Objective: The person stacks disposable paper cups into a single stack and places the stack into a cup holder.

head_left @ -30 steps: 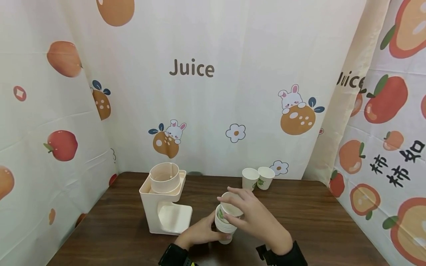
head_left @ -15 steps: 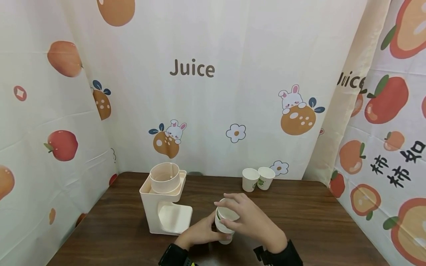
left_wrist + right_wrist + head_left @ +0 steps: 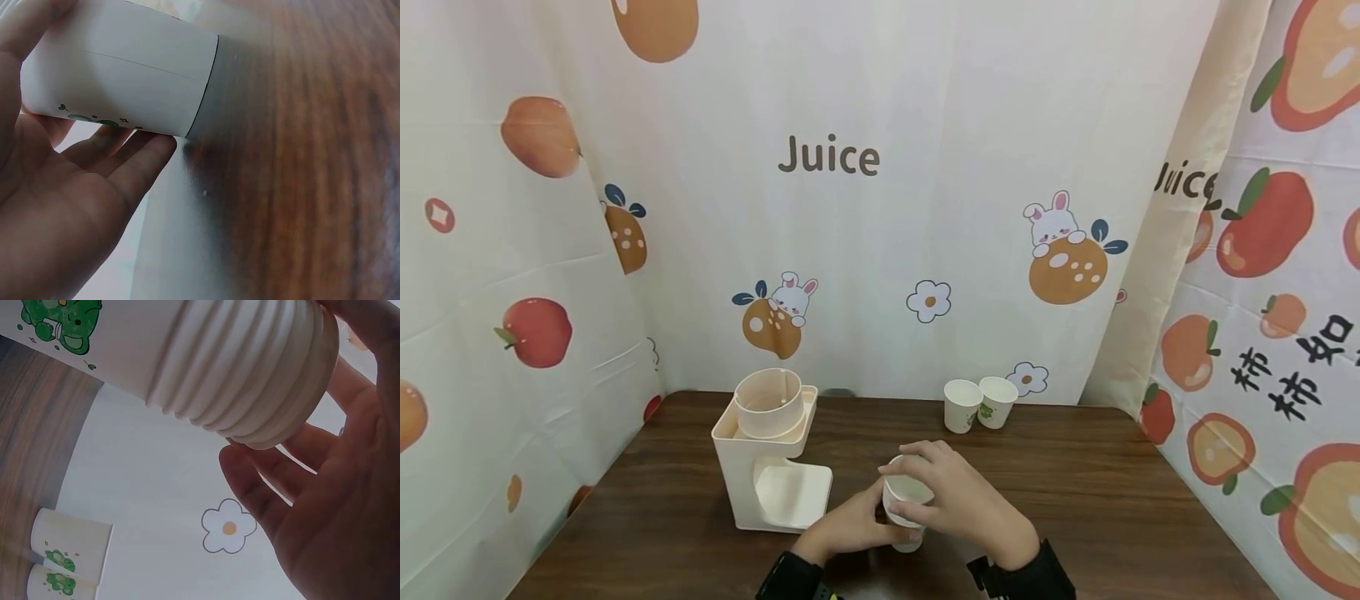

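A nested stack of white paper cups (image 3: 907,492) stands upright on the wooden table, its several rims closely ringed in the right wrist view. My left hand (image 3: 852,525) grips the stack low on its side; in the left wrist view its fingers lie along the wall of the bottom cup (image 3: 137,69). From the right, my right hand (image 3: 962,500) holds the top cup at its rim, thumb and fingers spread around the mouth. A green cartoon print (image 3: 65,322) shows on the lower cup wall. The far side of the stack is hidden in the head view.
Left of the hands stands a cream-coloured machine (image 3: 737,479) with a round open top and a flat ledge. Two more paper cups (image 3: 962,408) stand side by side near the table's back edge. Fruit-printed curtains (image 3: 857,225) hang behind and at both sides.
My right hand has moved down with the top cup, which now sits deeper in the stack. My left hand has kept its hold. The view has shifted slightly.
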The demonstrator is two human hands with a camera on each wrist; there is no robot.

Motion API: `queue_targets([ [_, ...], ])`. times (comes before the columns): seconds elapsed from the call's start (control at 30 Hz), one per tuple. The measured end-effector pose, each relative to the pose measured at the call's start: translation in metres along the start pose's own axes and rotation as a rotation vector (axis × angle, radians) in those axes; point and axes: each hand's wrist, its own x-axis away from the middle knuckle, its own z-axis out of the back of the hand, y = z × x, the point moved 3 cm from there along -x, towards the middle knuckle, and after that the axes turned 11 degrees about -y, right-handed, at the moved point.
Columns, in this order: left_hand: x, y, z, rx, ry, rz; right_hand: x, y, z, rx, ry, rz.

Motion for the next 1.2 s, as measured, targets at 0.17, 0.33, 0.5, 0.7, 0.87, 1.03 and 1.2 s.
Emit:
queue_targets([
  [0.17, 0.001, 0.0, 0.0, -0.008, 0.012, 0.011, 0.0, 0.002, -0.002, -0.024, -0.02, -0.026],
  [0.33, 0.002, 0.001, 0.0, -0.008, 0.01, 0.003, 0.001, 0.003, -0.003, -0.035, -0.041, -0.055],
  [0.5, 0.001, 0.001, 0.0, -0.003, 0.007, 0.008, 0.001, 0.002, -0.001, -0.036, -0.035, -0.041],
  [0.7, 0.0, 0.001, 0.0, -0.003, 0.02, 0.025, 0.003, 0.002, 0.003, -0.025, -0.016, -0.053],
  [0.87, -0.001, 0.001, 0.0, -0.019, 0.041, 0.016, 0.007, 0.007, 0.01, 0.006, 0.023, -0.081],
  [1.03, -0.002, 0.003, 0.0, -0.034, 0.062, 0.019, 0.012, 0.014, 0.016, 0.054, 0.085, -0.08],
  [1.2, -0.002, 0.004, 0.001, -0.054, 0.083, 0.04, 0.016, 0.021, 0.02, 0.047, 0.109, -0.105],
])
